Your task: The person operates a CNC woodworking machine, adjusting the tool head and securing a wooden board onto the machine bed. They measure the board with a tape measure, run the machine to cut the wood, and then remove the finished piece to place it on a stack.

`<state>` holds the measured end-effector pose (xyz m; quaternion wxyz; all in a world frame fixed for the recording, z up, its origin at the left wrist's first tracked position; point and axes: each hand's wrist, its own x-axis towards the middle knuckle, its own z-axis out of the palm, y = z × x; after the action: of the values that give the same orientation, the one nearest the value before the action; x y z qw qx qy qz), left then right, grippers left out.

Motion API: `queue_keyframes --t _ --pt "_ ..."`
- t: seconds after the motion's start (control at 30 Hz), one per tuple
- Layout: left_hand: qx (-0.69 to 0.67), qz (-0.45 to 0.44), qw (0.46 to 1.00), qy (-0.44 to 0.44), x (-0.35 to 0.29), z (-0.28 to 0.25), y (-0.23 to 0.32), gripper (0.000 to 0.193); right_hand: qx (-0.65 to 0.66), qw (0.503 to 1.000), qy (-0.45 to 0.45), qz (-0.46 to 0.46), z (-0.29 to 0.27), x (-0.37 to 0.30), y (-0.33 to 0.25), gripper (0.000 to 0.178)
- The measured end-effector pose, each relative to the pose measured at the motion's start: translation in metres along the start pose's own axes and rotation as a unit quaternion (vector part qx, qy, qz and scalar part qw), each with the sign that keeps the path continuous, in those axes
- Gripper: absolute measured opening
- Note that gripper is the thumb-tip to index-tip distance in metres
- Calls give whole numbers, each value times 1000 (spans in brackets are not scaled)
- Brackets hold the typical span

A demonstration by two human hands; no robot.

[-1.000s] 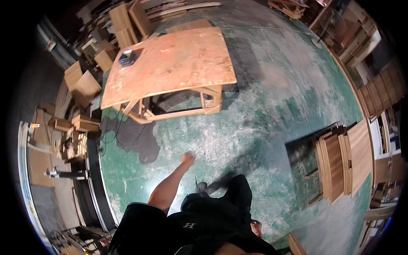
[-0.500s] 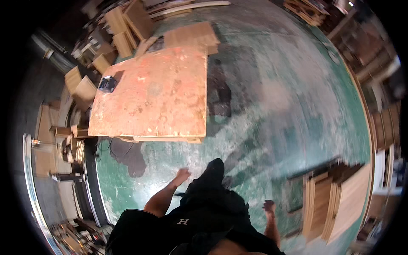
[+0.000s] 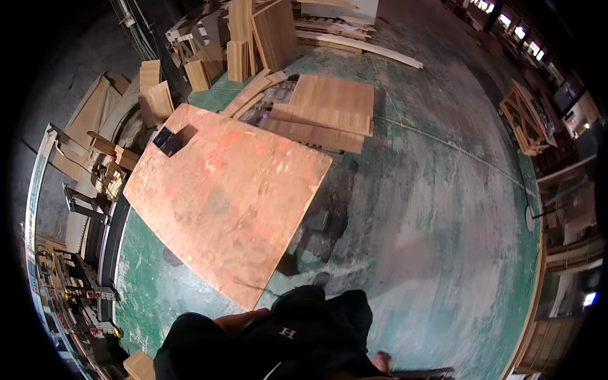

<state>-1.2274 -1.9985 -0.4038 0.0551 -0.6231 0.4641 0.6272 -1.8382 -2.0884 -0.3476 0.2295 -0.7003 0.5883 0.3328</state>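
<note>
A large worn wooden tabletop (image 3: pixel 228 202), stained with red-orange patches, lies before me with its near corner pointing at my body. My left hand (image 3: pixel 258 313) is beside that corner, mostly hidden by my dark shirt; whether it touches the wood cannot be made out. Low at the picture's edge, my right hand (image 3: pixel 382 360) hangs by my side over the floor, small and blurred, its fingers unclear. A small black box-like object (image 3: pixel 168 142) sits at the tabletop's far left.
Beyond the tabletop, flat wooden panels (image 3: pixel 332 104) are stacked low. More boards (image 3: pixel 273 35) lean upright behind them. A long dark metal-edged machine or rail (image 3: pixel 109 244) runs along the left. A wooden crate (image 3: pixel 525 120) stands far right on the worn green floor (image 3: pixel 430 253).
The tabletop is closer and now appears turned, one corner toward me. Both hands have dropped nearer my body. The panel stack at lower right has left the view.
</note>
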Motion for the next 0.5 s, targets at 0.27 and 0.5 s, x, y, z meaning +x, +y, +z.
queue_keyframes --t 0.27,0.5 --pt "34 24 998 50 143 -123 137 21 425 903 -20 60 -170 225 18 18" --pt "67 -65 984 154 265 -228 335 26 475 878 13 58 -348 447 188 16"
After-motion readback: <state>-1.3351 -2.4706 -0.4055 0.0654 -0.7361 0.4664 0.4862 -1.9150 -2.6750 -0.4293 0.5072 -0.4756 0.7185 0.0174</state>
